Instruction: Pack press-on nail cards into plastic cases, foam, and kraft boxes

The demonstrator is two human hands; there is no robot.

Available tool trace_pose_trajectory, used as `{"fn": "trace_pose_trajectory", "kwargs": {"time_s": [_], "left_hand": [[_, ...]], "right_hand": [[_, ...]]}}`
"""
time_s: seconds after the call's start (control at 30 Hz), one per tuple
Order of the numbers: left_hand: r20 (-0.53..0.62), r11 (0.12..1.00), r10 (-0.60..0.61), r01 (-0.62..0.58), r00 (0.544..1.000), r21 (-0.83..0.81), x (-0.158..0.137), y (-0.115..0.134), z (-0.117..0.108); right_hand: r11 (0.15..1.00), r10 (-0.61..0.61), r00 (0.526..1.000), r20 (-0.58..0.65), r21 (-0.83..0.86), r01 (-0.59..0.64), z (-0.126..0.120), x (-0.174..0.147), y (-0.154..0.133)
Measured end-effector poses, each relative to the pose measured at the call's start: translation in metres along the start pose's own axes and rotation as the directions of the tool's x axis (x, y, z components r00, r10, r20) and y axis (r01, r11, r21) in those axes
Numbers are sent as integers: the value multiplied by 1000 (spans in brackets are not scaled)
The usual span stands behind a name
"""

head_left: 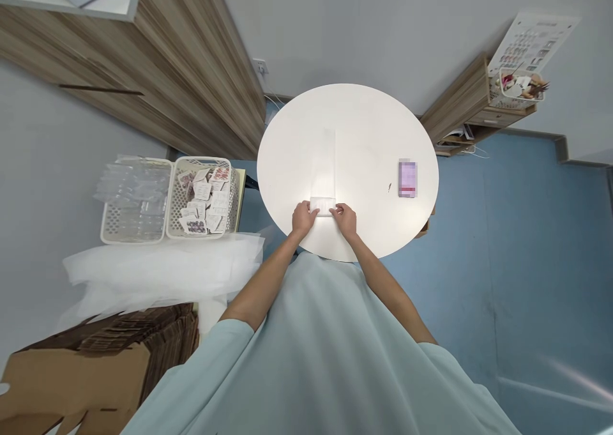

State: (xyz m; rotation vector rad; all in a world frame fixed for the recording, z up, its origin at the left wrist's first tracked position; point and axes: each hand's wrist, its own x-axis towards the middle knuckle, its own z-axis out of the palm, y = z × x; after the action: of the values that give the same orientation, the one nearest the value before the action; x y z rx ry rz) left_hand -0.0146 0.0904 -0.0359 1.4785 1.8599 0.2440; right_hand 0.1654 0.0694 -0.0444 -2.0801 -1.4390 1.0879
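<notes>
From where I stand, the person's left hand (302, 219) is drawn in narrow, thumb and fingers at one side of a flat white bundle (322, 206). The right hand (345, 219) mirrors it, gripping the other side, so the bundle lies between the two on the near part of the desk (368, 122). Straight ahead of the hands runs a thin, see-through strip (324, 163), laid out flat, and it seems joined to the bundle. I'd take this for a folding or rolling step, partway through, with some length left. The next move calls, I'd say, for both thumbs pressing evenly, so the edges stay square and the strip doesn't skew. What's inside the bundle I can't tell.

Well to the right of the right hand, and a little beyond it, sits a purple box (407, 178). Off to the left of the left hand, past the desk, one basket (234, 198) holds printed cards (211, 198), with white sheets (167, 266) piled nearer the person.
</notes>
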Motion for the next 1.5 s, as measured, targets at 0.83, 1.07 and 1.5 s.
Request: {"fn": "trace_pose_trajectory", "kwargs": {"time_s": [0.83, 1.07, 1.5], "left_hand": [[285, 860, 482, -510, 829, 31, -49, -49, 7], [197, 974, 224, -215, 954, -68, -22, -22, -18], [-3, 978, 120, -118, 993, 174, 1, 2, -4]], "right_hand": [[716, -513, 781, 357, -324, 618, -8, -60, 34], [921, -318, 933, 166, -180, 346, -9, -30, 12], [947, -176, 983, 52, -263, 183, 1, 11, -7]]}}
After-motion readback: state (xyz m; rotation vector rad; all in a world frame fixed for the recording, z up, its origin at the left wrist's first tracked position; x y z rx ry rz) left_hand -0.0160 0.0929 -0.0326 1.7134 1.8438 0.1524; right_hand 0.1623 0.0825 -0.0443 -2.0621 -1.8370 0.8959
